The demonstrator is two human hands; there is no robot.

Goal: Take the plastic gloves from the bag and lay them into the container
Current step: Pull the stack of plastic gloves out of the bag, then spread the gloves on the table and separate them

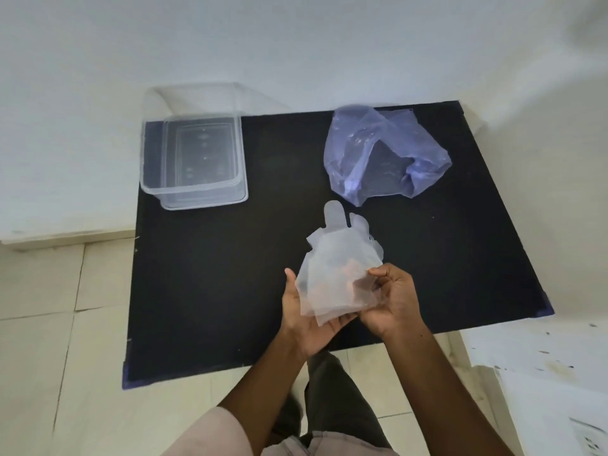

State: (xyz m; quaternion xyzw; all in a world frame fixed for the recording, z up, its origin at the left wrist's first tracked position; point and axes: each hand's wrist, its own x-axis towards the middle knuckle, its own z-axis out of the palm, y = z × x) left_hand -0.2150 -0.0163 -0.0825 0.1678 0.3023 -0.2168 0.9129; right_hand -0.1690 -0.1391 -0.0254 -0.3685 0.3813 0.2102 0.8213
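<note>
Closest to us, two bare forearms reach out over the near edge of the black desk [204,291], with pale floor tiles [42,324] below and a dark trouser leg between the arms. The left hand [306,320] lies palm up under the gloves [339,258], a thin stack of cloudy, see-through plastic; its thumb stands up along the stack's left edge and its fingers [342,320] curl loosely beneath, showing faintly through the film. The right hand [394,301] comes in from the other side and pinches the stack's right edge between thumb and fingers [380,273], closed on the plastic. The gloves are held up off the desk, over its near middle, their finger shapes pointing away towards the far side. Just beyond those tips, a little to the right, sits the bag [385,153], a crumpled bluish, translucent thing slumped on the desk with its mouth gaping open; whether anything is inside it I cannot tell. Well apart from it, at the far left corner, stands the container [194,189], a clear rectangular tub, open on top, part of it overhanging the desk's left edge. Behind everything runs a plain white wall [296,44].
</note>
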